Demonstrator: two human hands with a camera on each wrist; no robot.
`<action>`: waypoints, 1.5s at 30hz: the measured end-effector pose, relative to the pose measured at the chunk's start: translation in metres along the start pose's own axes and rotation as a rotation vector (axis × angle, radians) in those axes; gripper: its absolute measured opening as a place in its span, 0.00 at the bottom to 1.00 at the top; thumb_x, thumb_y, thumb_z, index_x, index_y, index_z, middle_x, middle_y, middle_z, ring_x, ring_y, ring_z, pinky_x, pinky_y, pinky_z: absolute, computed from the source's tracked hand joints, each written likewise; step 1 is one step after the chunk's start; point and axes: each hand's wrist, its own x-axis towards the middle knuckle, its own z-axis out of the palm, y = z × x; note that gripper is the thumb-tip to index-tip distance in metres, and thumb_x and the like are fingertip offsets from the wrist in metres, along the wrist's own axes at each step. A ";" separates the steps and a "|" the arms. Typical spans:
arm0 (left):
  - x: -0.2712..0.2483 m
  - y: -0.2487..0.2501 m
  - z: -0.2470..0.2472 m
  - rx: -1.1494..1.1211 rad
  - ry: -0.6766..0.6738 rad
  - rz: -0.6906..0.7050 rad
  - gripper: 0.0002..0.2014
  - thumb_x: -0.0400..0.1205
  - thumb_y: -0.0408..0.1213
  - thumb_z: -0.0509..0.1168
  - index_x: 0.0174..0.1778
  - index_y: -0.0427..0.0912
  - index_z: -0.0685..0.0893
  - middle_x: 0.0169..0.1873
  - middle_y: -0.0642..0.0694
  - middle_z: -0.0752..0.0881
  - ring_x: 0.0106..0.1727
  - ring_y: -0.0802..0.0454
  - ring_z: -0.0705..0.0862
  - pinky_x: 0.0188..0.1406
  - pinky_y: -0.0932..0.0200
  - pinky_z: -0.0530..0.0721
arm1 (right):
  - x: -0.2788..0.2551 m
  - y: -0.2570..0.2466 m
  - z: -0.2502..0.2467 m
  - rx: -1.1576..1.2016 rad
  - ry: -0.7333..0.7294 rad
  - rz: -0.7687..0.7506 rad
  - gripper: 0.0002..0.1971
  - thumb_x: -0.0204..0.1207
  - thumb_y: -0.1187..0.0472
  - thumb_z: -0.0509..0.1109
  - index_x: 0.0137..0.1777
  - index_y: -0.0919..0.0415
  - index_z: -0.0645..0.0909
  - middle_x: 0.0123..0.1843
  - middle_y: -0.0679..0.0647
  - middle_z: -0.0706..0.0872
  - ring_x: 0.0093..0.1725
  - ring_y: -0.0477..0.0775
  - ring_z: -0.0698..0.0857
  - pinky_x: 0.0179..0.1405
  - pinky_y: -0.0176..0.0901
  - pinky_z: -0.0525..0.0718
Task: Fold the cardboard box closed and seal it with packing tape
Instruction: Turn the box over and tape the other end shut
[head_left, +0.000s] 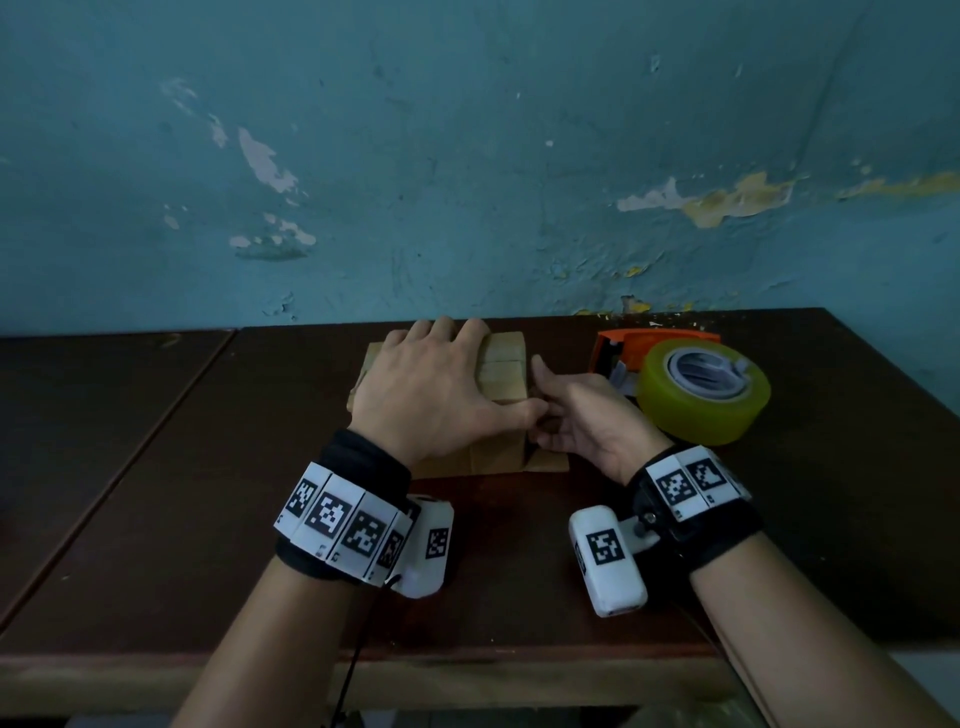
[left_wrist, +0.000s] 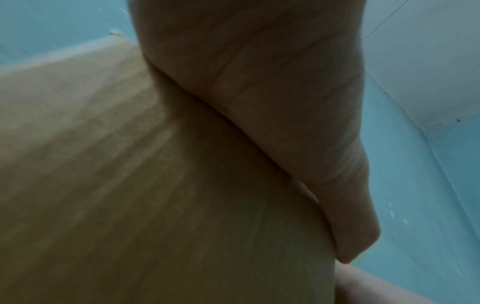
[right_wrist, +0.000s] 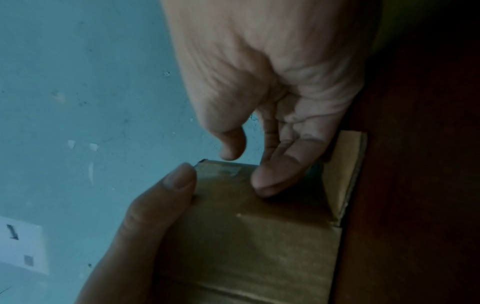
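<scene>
A small cardboard box (head_left: 501, 374) sits on a dark wooden table (head_left: 208, 493), near the blue peeling wall (head_left: 467, 156) behind it. Just right of the box lies a yellowish roll of packing tape (head_left: 704, 392) on an orange dispenser (head_left: 649, 348). The left hand (head_left: 431, 389) lies flat over the box top, fingers straight, hiding most of it. The right hand (head_left: 587, 421) is at the box's right side, loosely curled fingers (right_wrist: 275, 174) touching the cardboard without gripping. The box's contents are hidden.
</scene>
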 end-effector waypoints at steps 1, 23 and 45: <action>0.000 0.000 0.000 -0.003 -0.003 0.000 0.49 0.67 0.86 0.47 0.71 0.52 0.74 0.62 0.47 0.84 0.66 0.44 0.81 0.65 0.46 0.75 | 0.000 -0.001 0.000 -0.001 -0.006 -0.003 0.23 0.84 0.46 0.70 0.58 0.69 0.87 0.38 0.58 0.89 0.33 0.52 0.88 0.27 0.38 0.84; 0.000 -0.001 0.000 -0.018 -0.003 0.009 0.48 0.69 0.85 0.51 0.74 0.52 0.74 0.64 0.46 0.83 0.68 0.43 0.81 0.68 0.45 0.74 | 0.003 0.003 -0.001 -0.093 -0.013 -0.056 0.21 0.86 0.47 0.68 0.54 0.69 0.87 0.35 0.59 0.87 0.27 0.51 0.85 0.24 0.37 0.83; -0.004 -0.012 -0.001 -0.108 0.009 0.025 0.39 0.73 0.68 0.50 0.83 0.64 0.69 0.79 0.50 0.75 0.81 0.47 0.71 0.83 0.34 0.63 | -0.037 -0.044 -0.062 -0.370 0.358 -0.577 0.05 0.85 0.63 0.71 0.48 0.63 0.85 0.34 0.58 0.88 0.28 0.51 0.86 0.27 0.38 0.87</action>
